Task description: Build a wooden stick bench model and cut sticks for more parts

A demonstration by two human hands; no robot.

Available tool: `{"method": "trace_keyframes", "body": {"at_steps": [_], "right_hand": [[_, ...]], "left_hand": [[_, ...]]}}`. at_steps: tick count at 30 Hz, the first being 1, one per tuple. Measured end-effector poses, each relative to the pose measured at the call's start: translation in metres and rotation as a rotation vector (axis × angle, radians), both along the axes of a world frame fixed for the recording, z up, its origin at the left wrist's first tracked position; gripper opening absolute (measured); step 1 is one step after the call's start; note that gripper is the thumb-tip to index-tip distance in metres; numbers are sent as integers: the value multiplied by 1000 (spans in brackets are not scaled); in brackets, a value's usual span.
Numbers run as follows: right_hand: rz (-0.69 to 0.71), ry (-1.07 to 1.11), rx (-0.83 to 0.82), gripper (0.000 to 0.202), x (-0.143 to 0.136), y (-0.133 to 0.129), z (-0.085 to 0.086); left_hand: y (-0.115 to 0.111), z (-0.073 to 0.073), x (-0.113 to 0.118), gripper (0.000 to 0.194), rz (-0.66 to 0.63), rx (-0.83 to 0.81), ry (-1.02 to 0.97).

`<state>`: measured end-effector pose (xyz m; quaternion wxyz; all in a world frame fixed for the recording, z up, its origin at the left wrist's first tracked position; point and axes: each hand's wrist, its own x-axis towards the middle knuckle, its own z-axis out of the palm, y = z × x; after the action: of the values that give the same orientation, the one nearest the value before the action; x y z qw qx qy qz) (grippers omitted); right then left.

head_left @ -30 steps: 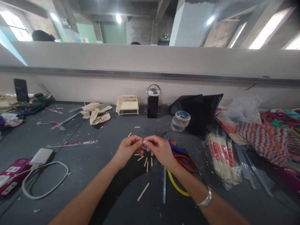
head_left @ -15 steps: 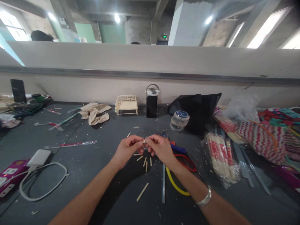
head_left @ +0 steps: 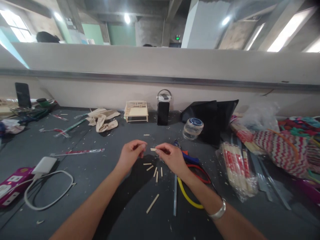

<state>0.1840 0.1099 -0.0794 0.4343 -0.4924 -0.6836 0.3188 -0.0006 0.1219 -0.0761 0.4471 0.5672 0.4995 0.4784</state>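
Note:
Between the thumb and fingers of my right hand (head_left: 170, 156) is a short pale wooden piece (head_left: 153, 149), its free end pointing left. My left hand (head_left: 132, 152) is a little to the left, apart from that piece, with thumb and fingertips pressed together; whether they hold anything is too small to tell. Several short wooden sticks (head_left: 150, 168) lie fanned out on the dark table below my hands, and a longer stick (head_left: 152, 203) lies nearer to me. A small wooden model bench (head_left: 136, 111) stands behind my hands.
Blue-handled pliers (head_left: 190, 157), a yellow-and-red cable loop (head_left: 186, 195) and a metal ruler (head_left: 175, 196) lie by my right forearm. Further right are a jar (head_left: 193, 128) and bagged sticks (head_left: 237, 166). A phone (head_left: 163, 113) stands at the back; a power strip (head_left: 15, 185) sits left.
My left hand has come away to the left from my right hand, so the wooden piece in my right fingers now shows. The view has shifted slightly.

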Motion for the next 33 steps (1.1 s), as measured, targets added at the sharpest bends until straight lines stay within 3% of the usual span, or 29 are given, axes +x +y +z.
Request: {"method": "trace_keyframes", "body": {"at_steps": [2, 5, 9, 11, 14, 18, 23, 26, 28, 30, 33], "right_hand": [[-34, -201, 134, 9, 2, 1, -2], [-38, -446, 277, 11, 3, 1, -6], [-153, -514, 391, 21, 6, 5, -10], [-206, -495, 426, 26, 11, 8, -9], [-233, -462, 429, 24, 20, 12, -1], [-193, -433, 382, 16, 22, 10, 8], [143, -731, 454, 16, -5, -9, -1], [193, -931, 464, 15, -20, -18, -10], [186, -992, 461, 15, -25, -21, -13], [171, -1007, 455, 13, -27, -21, -16], [103, -893, 400, 13, -26, -20, -14]], "left_hand": [[10, -1, -15, 14, 145, 124, 226], [22, -2, -35, 16, 159, 289, 600], [24, -1, -43, 15, -81, 226, 916], [21, -1, -40, 13, -198, 176, 980], [17, -4, -36, 11, -262, 153, 992], [15, -8, -32, 12, -254, 154, 944], [12, -9, -21, 9, -224, 164, 786], [9, -10, -12, 9, -252, 22, 419], [6, -9, -7, 21, -241, -104, 132], [4, -7, -4, 35, -198, -193, -51], [0, -2, -2, 39, -130, -267, -257]]}}
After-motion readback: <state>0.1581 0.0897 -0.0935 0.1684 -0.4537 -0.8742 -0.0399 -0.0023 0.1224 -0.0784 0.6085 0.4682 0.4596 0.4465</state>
